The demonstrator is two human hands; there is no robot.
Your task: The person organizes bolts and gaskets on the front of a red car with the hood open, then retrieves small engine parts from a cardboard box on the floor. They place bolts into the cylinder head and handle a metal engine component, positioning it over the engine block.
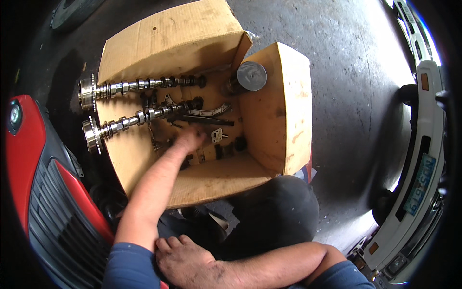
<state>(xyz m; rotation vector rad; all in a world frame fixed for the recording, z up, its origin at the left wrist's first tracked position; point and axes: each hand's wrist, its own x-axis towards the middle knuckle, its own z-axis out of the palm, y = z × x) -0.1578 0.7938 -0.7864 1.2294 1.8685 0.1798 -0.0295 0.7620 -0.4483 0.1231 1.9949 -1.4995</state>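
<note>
My left hand reaches down into an open cardboard box, its fingers curled low among loose engine parts. Whatever they may hold is hidden. Just right of it lies a small silver chain tensioner. Beyond the fingers are a dark straight bar and a curved chain guide. Two camshafts, a far one and a nearer one, lean over the box's left edge with their toothed wheels outside. My right hand rests across my left arm near the elbow, fingers spread, holding nothing.
A piston stands in the box's far right corner. Small dark parts lie near its front wall. A red car front is close on the left. A white vehicle stands to the right on the dark floor.
</note>
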